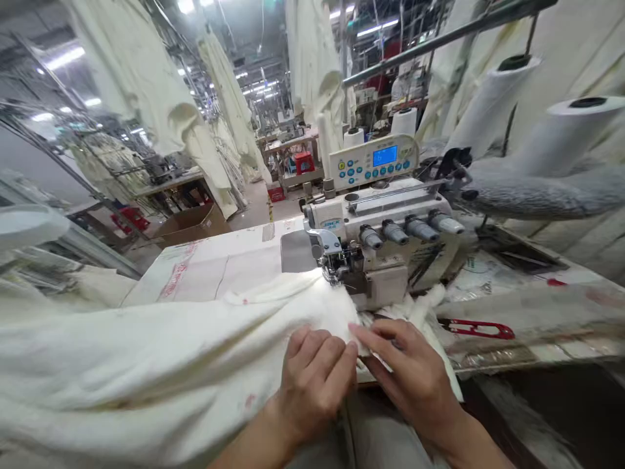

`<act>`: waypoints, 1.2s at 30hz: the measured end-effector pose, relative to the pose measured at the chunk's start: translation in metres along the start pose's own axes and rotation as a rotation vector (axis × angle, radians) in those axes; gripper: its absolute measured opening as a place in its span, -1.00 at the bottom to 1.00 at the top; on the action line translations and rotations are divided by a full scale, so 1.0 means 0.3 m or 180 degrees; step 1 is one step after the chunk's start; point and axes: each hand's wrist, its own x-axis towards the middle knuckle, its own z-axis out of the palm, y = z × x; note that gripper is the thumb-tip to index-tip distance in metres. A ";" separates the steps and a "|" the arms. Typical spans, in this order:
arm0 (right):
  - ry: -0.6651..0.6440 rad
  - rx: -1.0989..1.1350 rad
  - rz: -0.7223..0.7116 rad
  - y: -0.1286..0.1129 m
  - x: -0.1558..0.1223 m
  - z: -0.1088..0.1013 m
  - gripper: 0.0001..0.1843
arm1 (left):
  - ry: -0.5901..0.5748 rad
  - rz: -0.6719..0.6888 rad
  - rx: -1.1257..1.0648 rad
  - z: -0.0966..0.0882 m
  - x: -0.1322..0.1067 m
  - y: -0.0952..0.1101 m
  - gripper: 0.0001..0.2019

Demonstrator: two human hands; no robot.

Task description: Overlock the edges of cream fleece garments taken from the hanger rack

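A large piece of cream fabric point(161, 352) spreads over the left of the sewing table, and its far edge runs under the presser foot of a white overlock machine point(385, 221). Just in front of the machine, my left hand point(319, 374) is closed with its fingers curled on the fabric's near edge. Beside it, my right hand point(415, 368) pinches the same edge between thumb and forefinger, the two hands almost touching. Some of the edge is hidden behind my fingers.
Red thread snips point(478, 328) lie on the table to the right. Large white thread cones point(576, 140) stand behind them. Cream garments point(141, 85) hang overhead at the left. A cardboard box point(193, 225) stands on the floor beyond the table.
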 end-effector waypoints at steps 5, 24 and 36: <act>0.0116 0.0191 0.0088 0.005 0.019 0.011 -0.83 | -0.0579 -0.0035 -0.0086 0.021 -0.014 -0.055 -0.72; 0.0504 -0.0275 0.0531 0.104 0.133 0.111 -0.89 | -0.2492 -0.1032 -0.0075 0.052 0.140 -0.246 -0.52; -0.0291 0.0995 0.0832 -0.074 0.025 0.112 -0.85 | -0.2344 -0.1832 0.0170 -0.025 0.044 -0.390 -0.37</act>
